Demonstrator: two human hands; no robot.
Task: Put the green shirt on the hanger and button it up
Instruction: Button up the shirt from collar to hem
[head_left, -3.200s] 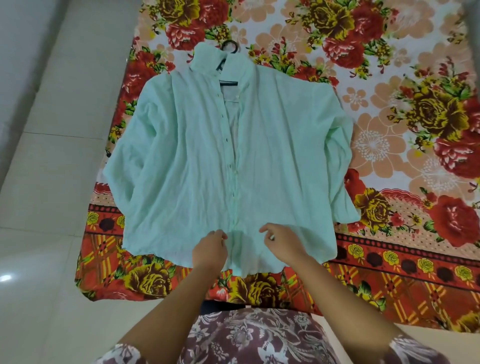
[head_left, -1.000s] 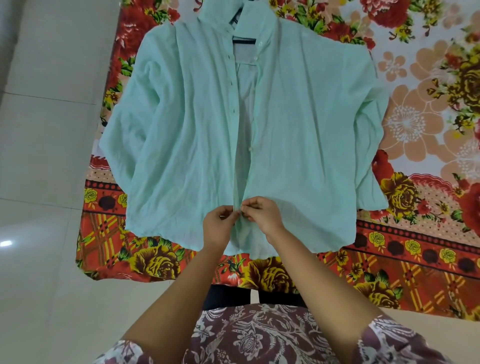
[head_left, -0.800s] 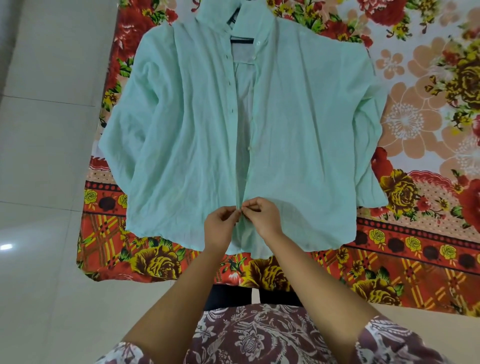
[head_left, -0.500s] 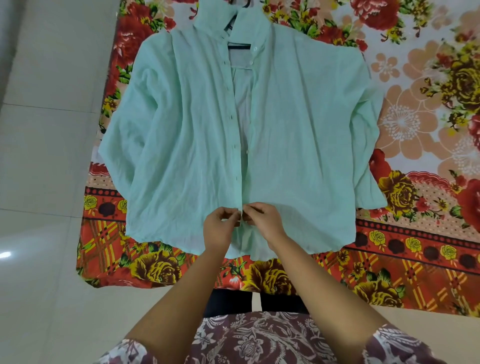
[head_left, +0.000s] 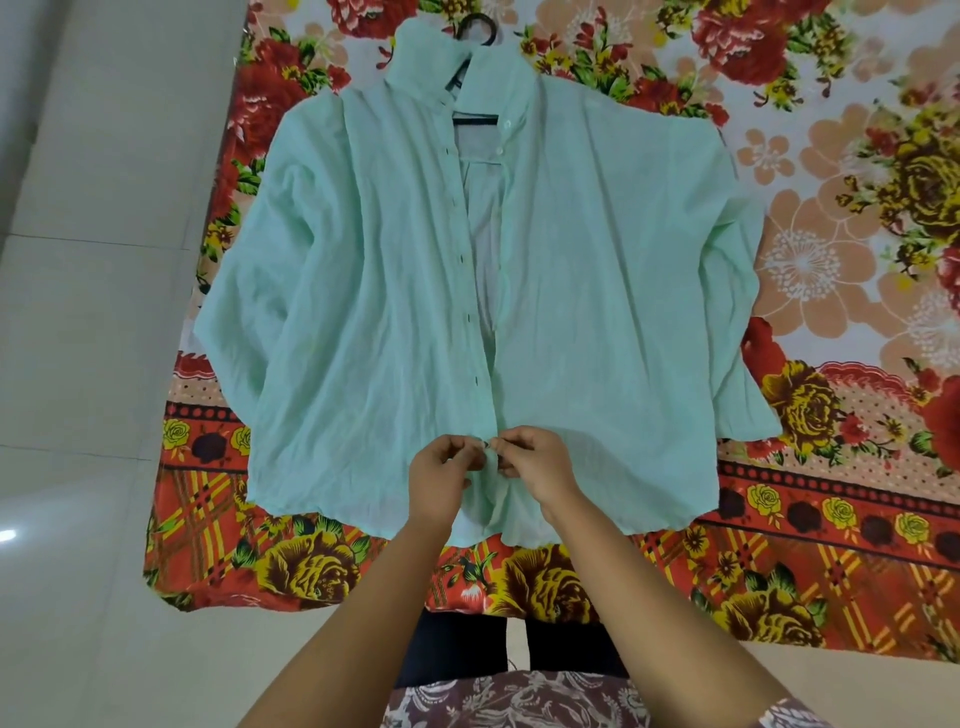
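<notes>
The pale green crinkled fabric shirt (head_left: 363, 312), on its black hanger (head_left: 475, 118), lies flat, extending away from the left hand (head_left: 439, 480) and right hand (head_left: 535, 467). Both hands, apart at the hem seconds ago, now pinch its front edges together at a low button: buttoning apparently starts here.

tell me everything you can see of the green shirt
The green shirt is pale mint, thin and crinkled, cotton-like, lying front up and flat on a floral sheet with sleeves spread down both sides. A dark hanger sits inside it, hook poking past the raised collar. The front gapes open from the collar down; small pale buttons line one edge, dark buttonholes the other. Near the hem the left hand and right hand pinch the two edges together.
</notes>
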